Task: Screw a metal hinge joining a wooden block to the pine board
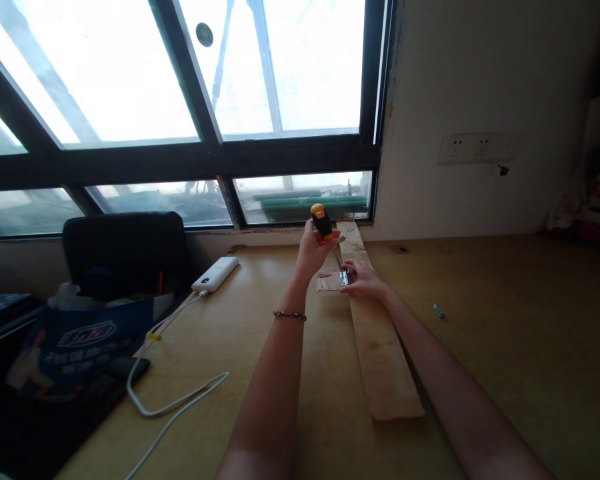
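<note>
Pale wood nearest: a long plank (380, 347) lying flat on the yellowish bench (505, 347), running away toward the window between two bare forearms. Left of the forearms, a white cable (175, 400) looping across the bench edge, beside a dark bag with printed lettering (80, 340). On the left wrist, a thin beaded bracelet (290, 315). Off to the right, well apart from the plank, a small dark screw or bit (439, 311) lying alone on the bench. Farther up the plank, right hand (365, 280) resting on the wood, fingers pinched around a small shiny metal hinge (347, 276) at the plank's left edge; a little flat wooden piece (329, 283) just beside it on the bench. Above that, left hand (311, 253) raised and closed around a screwdriver (323, 223) with a yellow and black handle, shaft slanting down toward the hinge; tip too small to tell whether touching. Farther left, a white power bank (215, 274) on the bench, then a black chair back (125, 253). Beyond everything, a dark-framed window (220, 157) bright with daylight, and a pale wall with a socket plate (467, 148) at the right.
</note>
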### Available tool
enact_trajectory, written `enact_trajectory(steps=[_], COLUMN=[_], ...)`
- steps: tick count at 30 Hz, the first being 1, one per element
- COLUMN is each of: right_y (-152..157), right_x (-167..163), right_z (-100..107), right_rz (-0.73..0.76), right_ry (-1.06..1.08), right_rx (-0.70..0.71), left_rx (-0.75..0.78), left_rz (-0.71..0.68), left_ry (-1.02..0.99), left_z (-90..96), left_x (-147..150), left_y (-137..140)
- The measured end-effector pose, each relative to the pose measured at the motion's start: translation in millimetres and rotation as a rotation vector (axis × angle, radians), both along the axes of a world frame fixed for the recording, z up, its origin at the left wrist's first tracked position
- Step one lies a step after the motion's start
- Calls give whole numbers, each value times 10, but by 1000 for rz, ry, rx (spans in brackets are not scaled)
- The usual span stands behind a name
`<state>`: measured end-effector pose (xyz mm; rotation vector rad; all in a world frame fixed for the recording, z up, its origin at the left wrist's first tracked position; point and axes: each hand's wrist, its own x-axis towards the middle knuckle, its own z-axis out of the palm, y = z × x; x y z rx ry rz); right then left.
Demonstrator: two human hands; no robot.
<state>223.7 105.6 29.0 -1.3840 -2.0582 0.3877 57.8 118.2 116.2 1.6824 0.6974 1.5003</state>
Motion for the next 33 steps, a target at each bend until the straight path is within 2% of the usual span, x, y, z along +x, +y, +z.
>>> enact_trajectory(steps=[3,7,12,22,33], right_y=[2,3,11,14,56], right_x=[-5,-17,-39,-38,-52], right_z=[-3,-11,-25,-24,-110], right_rz=[0,-5,-34,-32,-6], right_ry=[-3,-8,-13,-20,52], right_rx=[9,22,37,37,61], left_rx=[53,103,56,128,94], left_rz=[8,150,314,534,395], left_ry=[21,1,6,196,225], left_z=[2,-73,-159,-38,7], left_x=[41,142,216,80,9], left_y=[-32,-20,33,-74,-67])
